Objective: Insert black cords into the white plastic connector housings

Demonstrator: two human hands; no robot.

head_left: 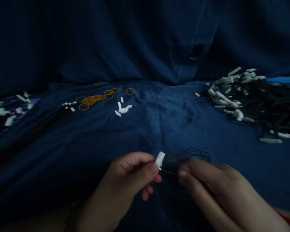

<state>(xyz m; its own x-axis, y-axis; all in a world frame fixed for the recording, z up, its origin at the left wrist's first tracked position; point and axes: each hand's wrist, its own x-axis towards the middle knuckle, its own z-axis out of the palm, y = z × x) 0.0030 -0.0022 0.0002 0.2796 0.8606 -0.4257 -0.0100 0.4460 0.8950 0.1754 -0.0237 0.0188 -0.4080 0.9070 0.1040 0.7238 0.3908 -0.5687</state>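
Observation:
Between the thumb and forefinger of my left hand is a small white connector housing, tilted, with a row of slots on its face. Several thin black wires run from its right side and loop behind my right hand. My right hand is closed in a pinch on a single thin wire, which reaches the lower edge of the housing. That wire's end at the housing is too small to make out. More dark wires hang below my left fingers.
Orange rubber bands and loose white connector pieces lie on the dark blue cloth. A heap of black wires with white connectors lies at right. At left are a wire bundle and more white connectors.

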